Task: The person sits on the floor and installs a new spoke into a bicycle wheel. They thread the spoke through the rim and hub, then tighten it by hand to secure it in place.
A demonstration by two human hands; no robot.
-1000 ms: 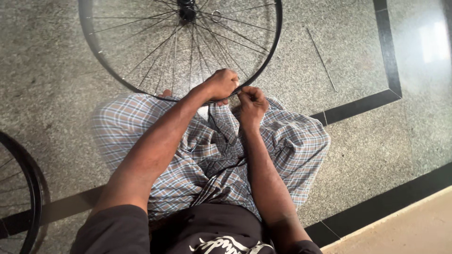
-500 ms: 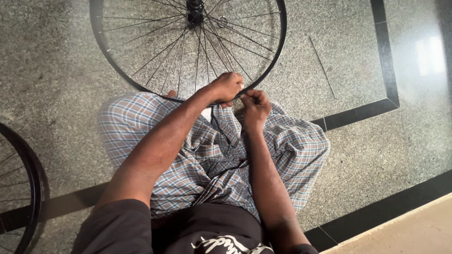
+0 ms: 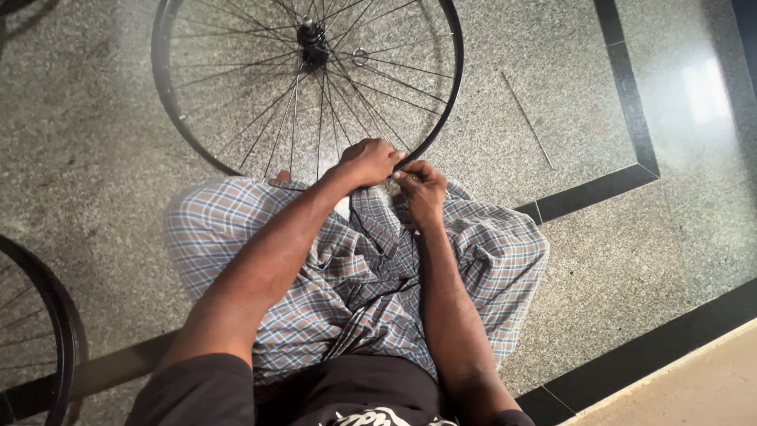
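A black bicycle wheel rim (image 3: 169, 118) with thin metal spokes and a dark hub (image 3: 313, 45) lies on the speckled grey floor in front of my knees. My left hand (image 3: 369, 162) is closed over the near edge of the rim. My right hand (image 3: 420, 188) sits right beside it, fingers pinched at the same spot on the rim; what the fingertips hold is hidden. My legs, in checked blue and brown cloth (image 3: 355, 276), are folded beneath both forearms.
A loose thin spoke (image 3: 527, 120) lies on the floor to the right of the wheel. Part of a second black wheel (image 3: 47, 315) shows at the left edge. Black inlay strips (image 3: 599, 189) cross the floor, and a tan surface (image 3: 694, 386) fills the bottom right corner.
The view has drifted slightly so the wheel sits a bit lower and more to the right. Both hands stay at the same place on the rim, with only small finger movement.
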